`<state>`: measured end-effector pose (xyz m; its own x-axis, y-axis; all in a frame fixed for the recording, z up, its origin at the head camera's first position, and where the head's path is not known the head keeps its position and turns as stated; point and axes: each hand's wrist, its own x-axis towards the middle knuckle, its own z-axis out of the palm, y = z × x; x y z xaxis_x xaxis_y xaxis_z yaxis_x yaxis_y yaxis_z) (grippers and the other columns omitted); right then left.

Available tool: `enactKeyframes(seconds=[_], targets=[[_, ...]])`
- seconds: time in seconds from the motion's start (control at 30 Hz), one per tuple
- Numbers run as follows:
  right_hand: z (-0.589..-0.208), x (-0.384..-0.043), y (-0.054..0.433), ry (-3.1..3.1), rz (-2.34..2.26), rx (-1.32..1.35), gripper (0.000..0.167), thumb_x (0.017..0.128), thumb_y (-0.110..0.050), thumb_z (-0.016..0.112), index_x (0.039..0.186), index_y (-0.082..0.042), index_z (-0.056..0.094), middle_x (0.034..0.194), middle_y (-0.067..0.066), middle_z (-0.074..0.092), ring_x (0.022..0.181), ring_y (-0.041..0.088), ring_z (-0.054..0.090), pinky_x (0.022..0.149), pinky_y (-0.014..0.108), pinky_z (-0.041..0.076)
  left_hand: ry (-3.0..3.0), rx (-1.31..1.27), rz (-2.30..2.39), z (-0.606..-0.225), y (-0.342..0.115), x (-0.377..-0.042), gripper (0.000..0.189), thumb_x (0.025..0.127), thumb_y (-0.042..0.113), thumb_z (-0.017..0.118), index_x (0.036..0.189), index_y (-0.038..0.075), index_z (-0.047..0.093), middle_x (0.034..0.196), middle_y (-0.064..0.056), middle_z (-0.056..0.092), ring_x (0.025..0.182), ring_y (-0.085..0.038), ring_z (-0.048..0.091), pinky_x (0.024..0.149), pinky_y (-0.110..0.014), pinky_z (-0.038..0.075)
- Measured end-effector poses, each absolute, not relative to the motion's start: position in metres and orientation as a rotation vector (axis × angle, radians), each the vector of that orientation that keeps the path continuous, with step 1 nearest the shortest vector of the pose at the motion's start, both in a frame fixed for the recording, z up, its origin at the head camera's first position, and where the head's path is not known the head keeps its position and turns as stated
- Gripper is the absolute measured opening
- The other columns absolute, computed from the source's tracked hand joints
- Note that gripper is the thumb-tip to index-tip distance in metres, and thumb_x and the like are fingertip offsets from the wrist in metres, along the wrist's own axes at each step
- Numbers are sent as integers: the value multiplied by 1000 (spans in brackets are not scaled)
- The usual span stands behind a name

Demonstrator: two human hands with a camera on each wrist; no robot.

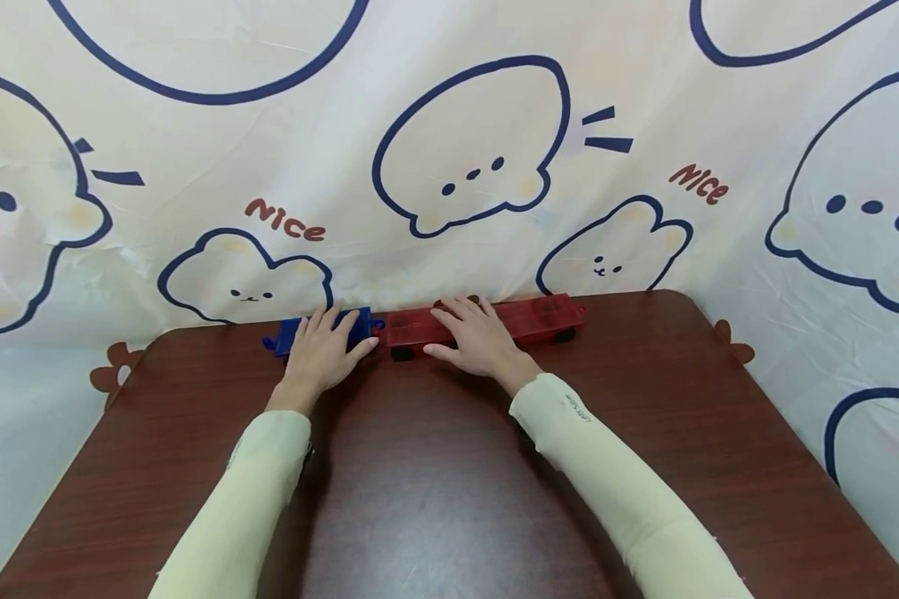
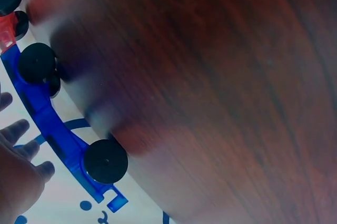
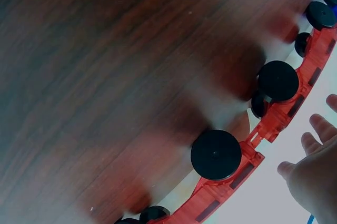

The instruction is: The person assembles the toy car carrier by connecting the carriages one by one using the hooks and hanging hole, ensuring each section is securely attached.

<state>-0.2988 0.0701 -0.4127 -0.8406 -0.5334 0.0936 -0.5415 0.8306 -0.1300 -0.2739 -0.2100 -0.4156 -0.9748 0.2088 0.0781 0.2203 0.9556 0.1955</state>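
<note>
Blue toy car (image 2: 52,124), red toy cars (image 1: 537,318): lined up at far edge of desk (image 1: 434,466). Likely light, stiff, smooth, free-rolling; couplings (image 2: 120,202) probably fragile. Best hold: body sides, between wheels (image 2: 105,161). Left grip (image 1: 318,353), over blue: fingers spread. Right grip (image 1: 479,337), over red: likewise.

Blue car (image 2: 55,129): translucent plastic by its look; smooth, with a light gloss.
Red cars (image 1: 528,320): similar see-through plastic, smooth and mildly shiny.
Wheels (image 3: 216,154): plastic-looking discs, opaque; smooth faces, matt to low sheen.
Table (image 1: 434,466): wood-grain top, smooth, polished; glossy enough to give blurred reflections.
Backdrop (image 1: 464,29): thin, cloth-like sheet, printed; lightly creased, soft sheen.
Sleeves (image 1: 250,474): soft cloth, matt.
</note>
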Motion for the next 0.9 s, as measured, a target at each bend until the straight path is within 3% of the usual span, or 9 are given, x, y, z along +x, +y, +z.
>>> enactKeyframes(seconds=[0.37,0.57,0.9], targets=[[-415,-303,63,-2955,172,889,74,98,-66,48,157,-21,42,164,6,32,152,28,23,122,58,12,-3074,-314,-334,-420,-210,-283,85,97,68,46,156,7,38,163,-26,22,150,-49,11,119,-65,6],[-417,-306,54,-2971,147,883,76,98,-68,45,158,-23,39,165,6,30,153,27,19,122,57,9,-3108,-286,-329,-423,-219,-284,87,97,68,46,160,10,30,165,-25,15,151,-48,6,118,-67,0],[-427,-307,47,-3019,127,858,74,99,-68,41,160,-25,35,167,5,26,155,27,11,122,58,9,-3138,-265,-302,-431,-226,-287,96,94,79,34,163,14,22,166,-24,12,151,-49,3,116,-69,-4]])
